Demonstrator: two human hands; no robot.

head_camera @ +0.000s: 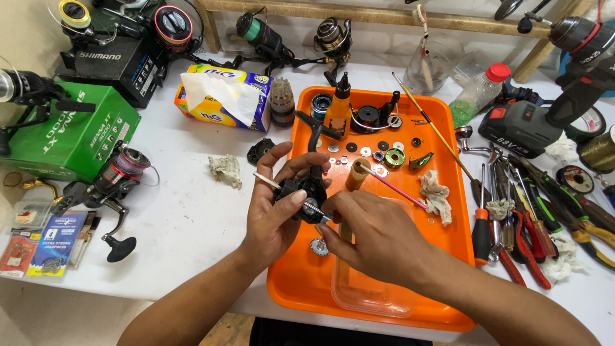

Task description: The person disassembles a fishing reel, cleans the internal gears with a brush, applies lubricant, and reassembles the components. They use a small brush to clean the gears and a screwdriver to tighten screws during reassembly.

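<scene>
Both forearms reach over the orange tray (301, 288); left hand (272, 214) fingers clamp the black reel body (306, 189) above it, right hand (375, 237) fingers pinch a small part at its side, seemingly mid-fitting; steady alignment comes next

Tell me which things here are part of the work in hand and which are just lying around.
In use:
left hand
right hand
black reel body
pink brush
small parts
orange tray

Lying about:
tissue pack
green box
cordless drill
hand tools
</scene>
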